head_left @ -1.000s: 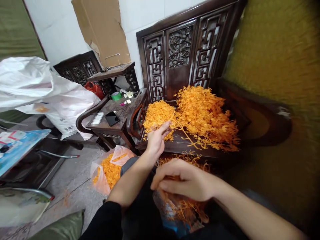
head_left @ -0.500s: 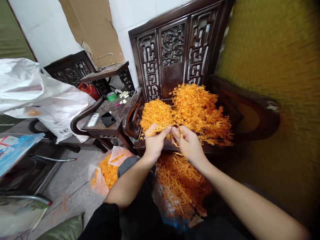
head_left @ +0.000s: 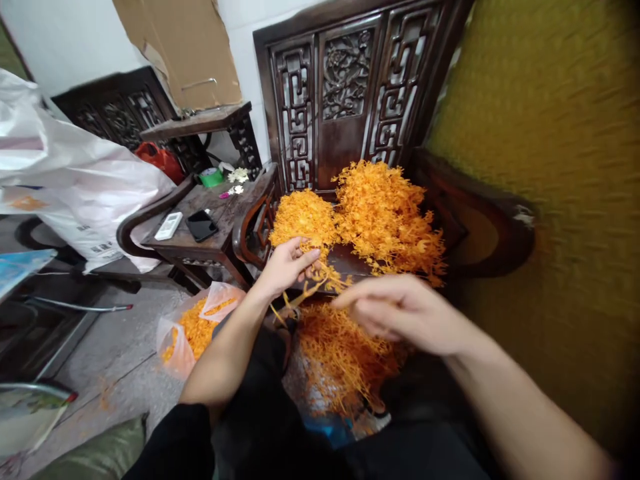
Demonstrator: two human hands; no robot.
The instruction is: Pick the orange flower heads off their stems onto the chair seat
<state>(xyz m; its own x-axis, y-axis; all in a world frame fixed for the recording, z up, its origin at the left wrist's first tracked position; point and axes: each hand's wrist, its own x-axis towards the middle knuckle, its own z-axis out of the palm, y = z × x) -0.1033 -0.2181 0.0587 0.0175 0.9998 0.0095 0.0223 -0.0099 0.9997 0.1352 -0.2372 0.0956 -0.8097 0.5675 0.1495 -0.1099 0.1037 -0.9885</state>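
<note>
Two heaps of orange sprigs [head_left: 380, 213] lie on the seat of a dark carved wooden chair [head_left: 345, 87]. My left hand [head_left: 287, 265] pinches a single orange sprig [head_left: 313, 287] at the chair's front edge, just below the smaller heap. My right hand [head_left: 407, 312] hovers to its right with fingers loosely curled, its tips near the sprig's end; whether it grips anything I cannot tell. Below both hands, on my lap, sits a clear bag with more orange sprigs [head_left: 343, 357].
A pink plastic bag of orange pieces [head_left: 193, 330] stands on the floor at left. A small wooden side table [head_left: 210, 230] carries a phone [head_left: 201, 225], a remote and green tape. Big white sacks [head_left: 75, 187] fill the left. A yellow-green cushion [head_left: 560, 153] rises at right.
My left hand has pulled one sprig off the heap toward me. My right hand rose to meet it, then drew back down and right. The view has shifted slightly left.
</note>
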